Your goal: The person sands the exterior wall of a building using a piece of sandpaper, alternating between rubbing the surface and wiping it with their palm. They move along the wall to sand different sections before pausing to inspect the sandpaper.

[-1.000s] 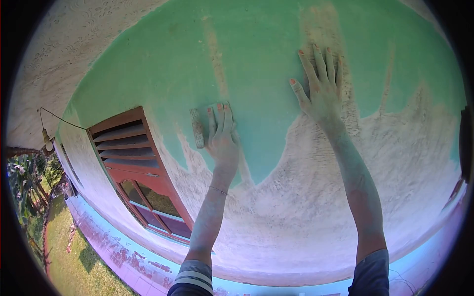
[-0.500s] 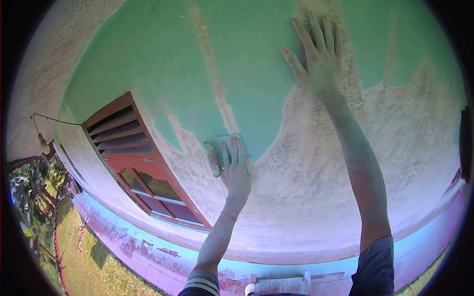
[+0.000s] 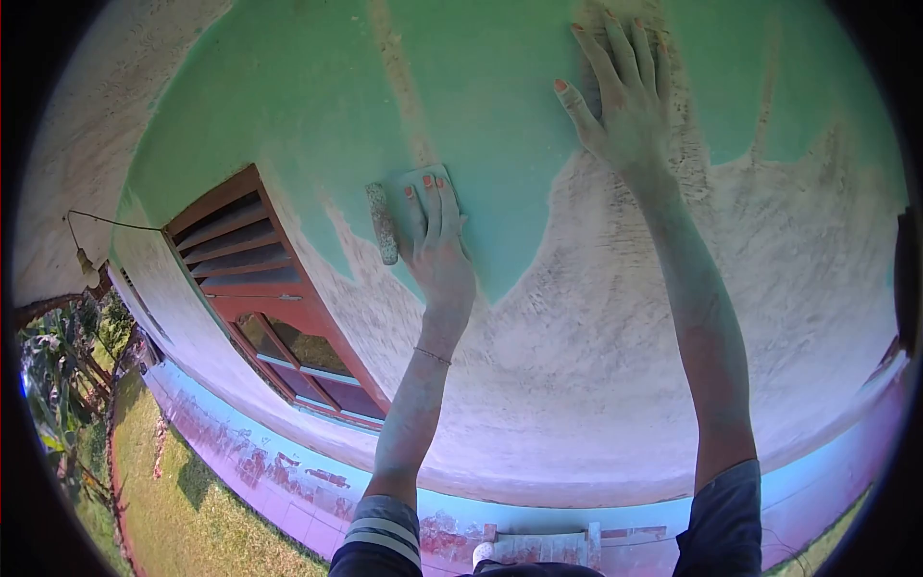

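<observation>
The left hand, holding a pale flat tool with a speckled cylindrical handle (upper centre), has risen, returning it over the green-painted wall. The right hand lies spread wide, upper right.

Single head-worn view, wide and round-edged, facing forward, near the wall

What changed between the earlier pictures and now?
The left hand, with the flat tool under its fingers, moved down the wall, then back up to about its first height. The view has tipped slightly downward. Nothing was visibly taken up or let go: the tool stayed under the left hand, and the right hand stayed spread against the wall, higher up.
</observation>
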The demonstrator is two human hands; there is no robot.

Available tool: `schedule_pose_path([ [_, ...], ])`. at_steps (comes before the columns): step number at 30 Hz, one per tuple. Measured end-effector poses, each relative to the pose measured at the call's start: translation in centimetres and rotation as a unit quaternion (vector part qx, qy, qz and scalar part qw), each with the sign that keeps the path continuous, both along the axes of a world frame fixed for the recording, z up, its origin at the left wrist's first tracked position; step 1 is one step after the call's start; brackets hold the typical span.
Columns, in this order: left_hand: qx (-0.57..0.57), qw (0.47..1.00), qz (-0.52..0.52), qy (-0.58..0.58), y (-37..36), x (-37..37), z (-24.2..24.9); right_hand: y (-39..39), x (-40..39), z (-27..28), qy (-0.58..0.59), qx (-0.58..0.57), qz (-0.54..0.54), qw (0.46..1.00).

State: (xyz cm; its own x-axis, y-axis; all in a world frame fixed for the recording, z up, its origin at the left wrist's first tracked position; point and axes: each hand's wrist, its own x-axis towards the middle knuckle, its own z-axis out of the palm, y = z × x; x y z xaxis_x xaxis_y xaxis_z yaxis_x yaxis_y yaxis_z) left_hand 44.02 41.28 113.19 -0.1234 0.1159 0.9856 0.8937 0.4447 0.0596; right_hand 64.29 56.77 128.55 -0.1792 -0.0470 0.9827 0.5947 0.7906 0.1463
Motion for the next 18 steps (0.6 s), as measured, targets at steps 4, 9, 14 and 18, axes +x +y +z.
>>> schedule_pose_path([
  [4,-0.042,0.998,0.037,-0.016,-1.0,1.1,-4.1,0.2,0.1,0.2,0.014,0.017,0.009,1.0],
  [9,0.052,0.995,0.068,0.042,0.2,-0.6,5.2,0.3,-0.2,0.0,0.02,0.019,0.014,1.0],
  [14,0.079,0.989,0.085,0.086,0.8,-1.7,11.9,1.1,-0.3,-0.2,0.037,0.049,0.029,0.998],
  [18,0.007,1.0,-0.017,0.002,0.0,0.4,0.9,1.1,-0.6,-0.8,0.041,0.038,0.035,0.998],
])
